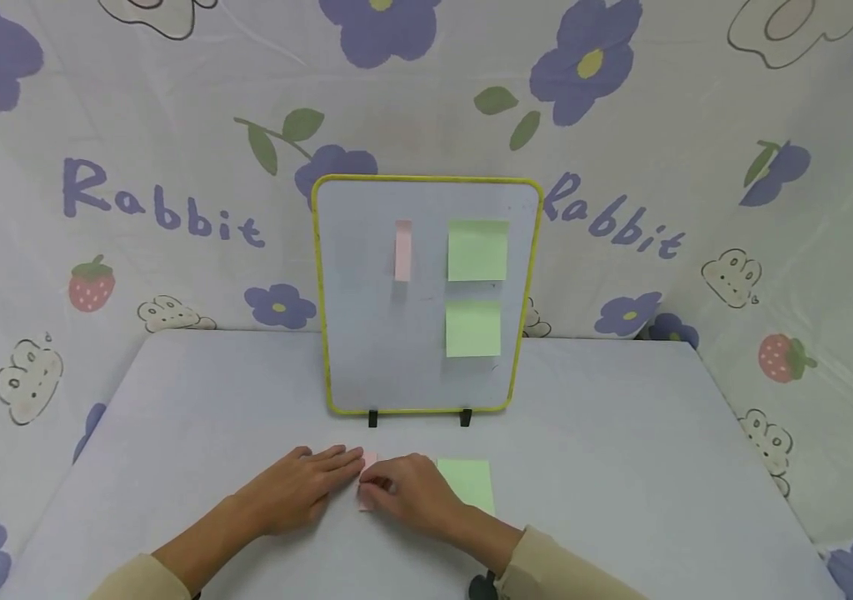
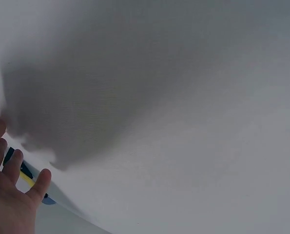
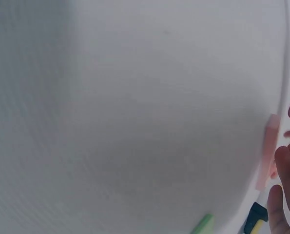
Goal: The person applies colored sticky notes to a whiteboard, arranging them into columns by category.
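A narrow pink sticky note pad [image 1: 369, 459] lies on the table in front of the whiteboard, partly hidden by the hands; its side shows in the right wrist view as a pink strip [image 3: 267, 156]. The left hand [image 1: 302, 487] lies palm down with fingers extended, their tips at the pad's left edge. From the other side the right hand [image 1: 417, 498] reaches over it, thumb and index finger curled together in a pinch on the pink paper. Just right of that hand is a green sticky note pad [image 1: 469, 483], partly covered by it.
A yellow-framed whiteboard [image 1: 381, 350] stands upright on black feet [image 1: 373, 418]. It bears one narrow pink note [image 1: 402, 250] and two green notes, an upper one [image 1: 477, 250] and a lower one [image 1: 473, 329]. A printed cloth [image 1: 426, 100] hangs behind the white table [image 1: 606, 450].
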### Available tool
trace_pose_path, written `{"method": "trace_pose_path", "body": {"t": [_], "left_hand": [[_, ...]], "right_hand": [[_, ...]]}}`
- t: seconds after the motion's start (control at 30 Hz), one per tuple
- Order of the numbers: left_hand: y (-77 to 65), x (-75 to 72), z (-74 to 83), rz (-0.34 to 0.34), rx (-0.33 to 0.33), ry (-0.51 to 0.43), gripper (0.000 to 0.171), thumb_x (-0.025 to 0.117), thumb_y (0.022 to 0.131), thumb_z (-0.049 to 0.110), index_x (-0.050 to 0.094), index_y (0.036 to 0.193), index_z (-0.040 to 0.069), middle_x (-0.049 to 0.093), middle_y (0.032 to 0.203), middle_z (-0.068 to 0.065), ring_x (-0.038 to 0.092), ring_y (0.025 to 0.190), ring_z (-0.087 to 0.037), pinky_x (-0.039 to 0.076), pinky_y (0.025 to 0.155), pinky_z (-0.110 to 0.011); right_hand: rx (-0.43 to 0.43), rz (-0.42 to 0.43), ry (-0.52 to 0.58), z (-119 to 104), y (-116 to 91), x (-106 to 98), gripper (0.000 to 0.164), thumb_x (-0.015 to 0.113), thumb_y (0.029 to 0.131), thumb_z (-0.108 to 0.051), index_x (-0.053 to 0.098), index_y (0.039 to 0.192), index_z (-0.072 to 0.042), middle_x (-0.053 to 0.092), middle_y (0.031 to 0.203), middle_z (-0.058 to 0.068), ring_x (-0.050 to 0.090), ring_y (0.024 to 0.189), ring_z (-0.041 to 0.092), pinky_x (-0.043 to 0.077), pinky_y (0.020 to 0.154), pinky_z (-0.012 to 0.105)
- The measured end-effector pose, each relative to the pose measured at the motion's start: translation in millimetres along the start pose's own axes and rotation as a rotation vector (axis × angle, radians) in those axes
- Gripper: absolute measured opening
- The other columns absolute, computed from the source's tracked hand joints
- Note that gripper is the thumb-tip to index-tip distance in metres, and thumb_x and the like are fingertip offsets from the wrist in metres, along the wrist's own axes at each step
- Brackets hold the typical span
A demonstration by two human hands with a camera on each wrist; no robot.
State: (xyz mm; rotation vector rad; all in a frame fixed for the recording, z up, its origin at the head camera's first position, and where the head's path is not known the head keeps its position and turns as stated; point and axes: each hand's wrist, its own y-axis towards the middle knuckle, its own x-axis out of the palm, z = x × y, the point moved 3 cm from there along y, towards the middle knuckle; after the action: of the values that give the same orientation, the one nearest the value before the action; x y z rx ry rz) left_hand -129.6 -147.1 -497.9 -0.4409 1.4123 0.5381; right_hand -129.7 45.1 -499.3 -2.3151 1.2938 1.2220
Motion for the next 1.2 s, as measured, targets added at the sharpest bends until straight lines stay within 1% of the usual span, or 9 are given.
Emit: {"method": "trace_pose_path", "body": {"t": [0.13,0.27,0.37,0.5,0.63,0.87,0.93,1.07,1.2], "left_hand": [[-4.3,0.2,-0.9,0.005,0.009,0.028,0.050,0.059,0.094,0.010,0.054,0.144,0.009,0.053,0.147,-0.003,0.057,0.127,-0.024,0.050,0.086,-0.045],[-8.6,1.8,-0.8,-0.004,0.016,0.014,0.049,0.057,0.095,0.010,0.055,0.144,0.012,0.052,0.148,-0.001,0.057,0.128,-0.022,0.050,0.088,-0.042],[-9.1,4.5,-0.5,0.014,0.042,0.001,0.049,0.056,0.096,0.010,0.055,0.144,0.015,0.051,0.148,-0.001,0.055,0.129,-0.021,0.049,0.088,-0.041],[-7.1,6.3,0.4,0.043,0.075,0.014,0.051,0.059,0.094,0.011,0.054,0.145,0.015,0.053,0.146,-0.003,0.055,0.129,-0.021,0.049,0.086,-0.041],[-5.1,6.9,0.8,0.040,0.065,0.031,0.053,0.060,0.094,0.012,0.053,0.146,0.017,0.056,0.143,-0.007,0.055,0.130,-0.023,0.050,0.086,-0.043],[-1.1,7.3,1.4,-0.009,0.031,0.061,0.053,0.060,0.094,0.015,0.053,0.146,0.022,0.046,0.152,-0.009,0.052,0.133,-0.025,0.051,0.087,-0.044],[-0.2,6.4,1.5,-0.008,0.031,0.066,0.052,0.061,0.094,0.015,0.055,0.145,0.022,0.047,0.151,-0.009,0.051,0.133,-0.025,0.051,0.086,-0.044],[0.8,3.2,2.4,0.015,0.062,0.087,0.049,0.061,0.091,0.013,0.061,0.139,0.021,0.051,0.148,-0.007,0.053,0.131,-0.023,0.051,0.084,-0.042],[2.6,-0.5,5.1,0.054,0.107,0.088,0.043,0.061,0.090,0.011,0.066,0.132,0.016,0.052,0.147,-0.004,0.055,0.128,-0.023,0.051,0.086,-0.043]], "right_hand": [[0.044,0.043,0.080,3,4,-5,0.010,0.070,0.093,-0.013,0.078,0.098,-0.009,0.075,0.092,-0.005,0.063,0.078,-0.005,0.051,0.072,0.016],[0.068,0.070,0.133,3,9,-10,0.012,0.069,0.093,-0.012,0.078,0.099,-0.006,0.076,0.095,0.000,0.066,0.079,-0.001,0.053,0.071,0.018],[0.086,0.089,0.152,2,12,-12,0.013,0.069,0.094,-0.013,0.078,0.099,-0.005,0.076,0.095,0.001,0.067,0.078,0.002,0.053,0.070,0.018],[0.087,0.111,0.183,2,14,-14,0.014,0.069,0.094,-0.013,0.078,0.098,-0.004,0.076,0.094,0.002,0.068,0.075,0.003,0.052,0.068,0.017],[0.071,0.119,0.196,1,16,-14,0.013,0.070,0.093,-0.012,0.078,0.098,-0.003,0.076,0.094,0.003,0.069,0.074,0.005,0.052,0.067,0.016],[0.070,0.138,0.189,-3,18,-20,0.014,0.070,0.093,-0.012,0.078,0.099,-0.003,0.076,0.093,0.003,0.069,0.074,0.007,0.052,0.067,0.017],[0.075,0.151,0.194,-4,19,-24,0.013,0.070,0.093,-0.012,0.078,0.100,-0.004,0.076,0.092,0.002,0.069,0.073,0.006,0.052,0.066,0.018],[0.080,0.193,0.209,-5,21,-33,0.012,0.071,0.093,-0.014,0.077,0.100,-0.007,0.075,0.087,-0.002,0.068,0.070,0.004,0.050,0.061,0.020],[0.066,0.243,0.246,-5,26,-46,0.015,0.069,0.094,-0.016,0.077,0.102,-0.005,0.075,0.087,0.000,0.069,0.069,0.006,0.050,0.057,0.021]]}}
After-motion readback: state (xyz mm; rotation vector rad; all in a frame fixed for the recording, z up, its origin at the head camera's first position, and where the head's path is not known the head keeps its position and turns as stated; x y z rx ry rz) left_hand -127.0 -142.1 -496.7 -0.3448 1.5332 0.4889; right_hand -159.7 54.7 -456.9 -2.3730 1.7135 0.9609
